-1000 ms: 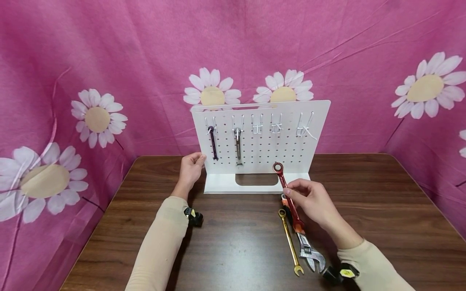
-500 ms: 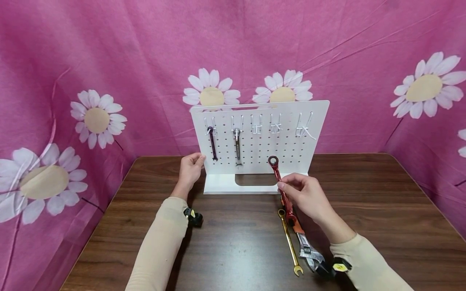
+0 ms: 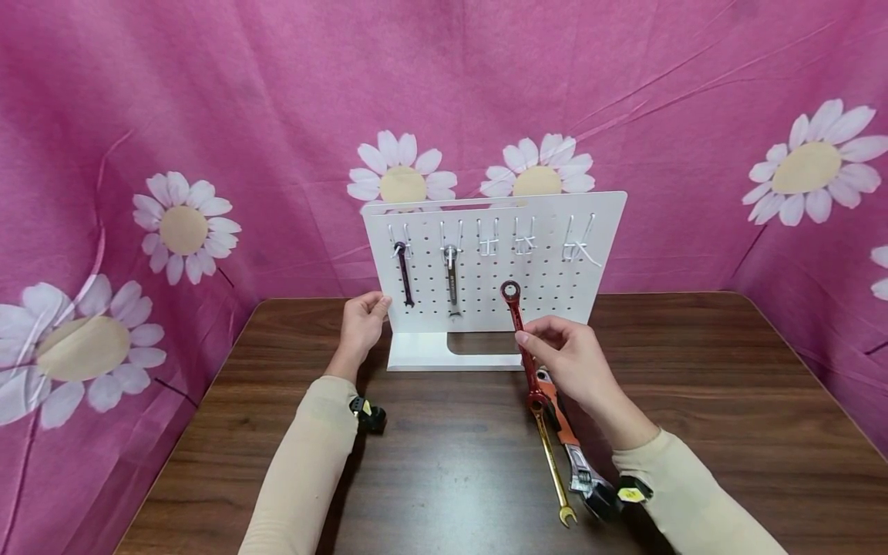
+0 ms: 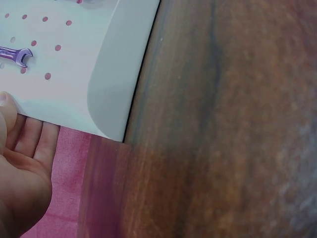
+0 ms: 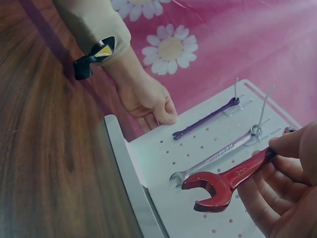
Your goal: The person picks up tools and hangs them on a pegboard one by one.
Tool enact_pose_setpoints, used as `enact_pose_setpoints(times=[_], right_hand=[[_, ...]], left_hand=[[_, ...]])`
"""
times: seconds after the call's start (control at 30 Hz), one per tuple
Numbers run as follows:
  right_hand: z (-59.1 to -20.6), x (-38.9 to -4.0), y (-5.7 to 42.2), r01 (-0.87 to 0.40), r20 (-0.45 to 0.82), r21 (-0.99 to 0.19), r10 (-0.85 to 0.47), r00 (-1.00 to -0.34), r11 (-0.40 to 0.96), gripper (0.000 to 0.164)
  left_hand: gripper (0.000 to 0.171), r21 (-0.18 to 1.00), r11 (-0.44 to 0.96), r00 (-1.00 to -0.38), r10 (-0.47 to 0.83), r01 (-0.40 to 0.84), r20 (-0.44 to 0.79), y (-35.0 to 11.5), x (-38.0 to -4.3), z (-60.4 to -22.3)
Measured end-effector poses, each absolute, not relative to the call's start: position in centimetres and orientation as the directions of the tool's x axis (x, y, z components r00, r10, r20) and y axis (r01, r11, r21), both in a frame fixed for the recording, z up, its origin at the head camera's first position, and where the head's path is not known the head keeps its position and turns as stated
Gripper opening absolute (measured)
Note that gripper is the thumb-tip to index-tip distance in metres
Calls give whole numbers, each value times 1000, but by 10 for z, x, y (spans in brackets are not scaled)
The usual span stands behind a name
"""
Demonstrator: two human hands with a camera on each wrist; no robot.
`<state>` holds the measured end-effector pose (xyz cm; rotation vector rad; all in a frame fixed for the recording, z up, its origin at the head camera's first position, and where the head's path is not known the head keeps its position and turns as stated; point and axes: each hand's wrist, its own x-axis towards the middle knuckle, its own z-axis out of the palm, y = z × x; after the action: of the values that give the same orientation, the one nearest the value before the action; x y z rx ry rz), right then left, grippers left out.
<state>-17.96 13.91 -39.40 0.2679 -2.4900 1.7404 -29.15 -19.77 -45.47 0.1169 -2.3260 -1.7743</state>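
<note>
My right hand (image 3: 572, 362) pinches a red combination wrench (image 3: 525, 351) by its shank, ring end up, in front of the white pegboard (image 3: 486, 304). Its open jaw end (image 5: 213, 191) shows large in the right wrist view. At the pegboard's left edge my left hand (image 3: 364, 324) grips the panel between thumb and fingers, as the left wrist view (image 4: 25, 168) also shows. A purple wrench (image 3: 405, 274) hangs from the leftmost hook, and a silver wrench (image 3: 452, 281) hangs from the hook beside it.
Farther right on the pegboard are several white wire hooks (image 3: 525, 237). A gold wrench (image 3: 553, 466) lies on the wooden table (image 3: 444, 462), beside an adjustable wrench (image 3: 563, 424) with an orange and black handle. Pink flowered cloth (image 3: 291, 116) surrounds the table.
My right hand has carried the red wrench up and to the left, away from above the adjustable wrench and closer to the pegboard's middle. My left hand has stayed at the panel's edge.
</note>
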Motion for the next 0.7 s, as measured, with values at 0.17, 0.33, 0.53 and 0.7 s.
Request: enact_pose_setpoints(times=[0.17,0.33,0.53,0.7], right_hand=[[-390,-185,130,-189,168,-939,-97,-981,286,19],[-388,-190,121,-179,166,-956,-78,-983,232,20],[-383,-197,112,-177,169,-959,-52,-984,222,20],[-380,-202,108,-186,182,-954,-41,-983,234,19]], left_hand=[[23,958,279,-974,-194,57,114,-198,-291,-455],[23,958,283,-974,-195,53,112,-198,-291,-455],[23,957,285,-975,-191,57,115,-198,-290,-454],[22,955,290,-973,-190,70,129,-198,-290,-454]])
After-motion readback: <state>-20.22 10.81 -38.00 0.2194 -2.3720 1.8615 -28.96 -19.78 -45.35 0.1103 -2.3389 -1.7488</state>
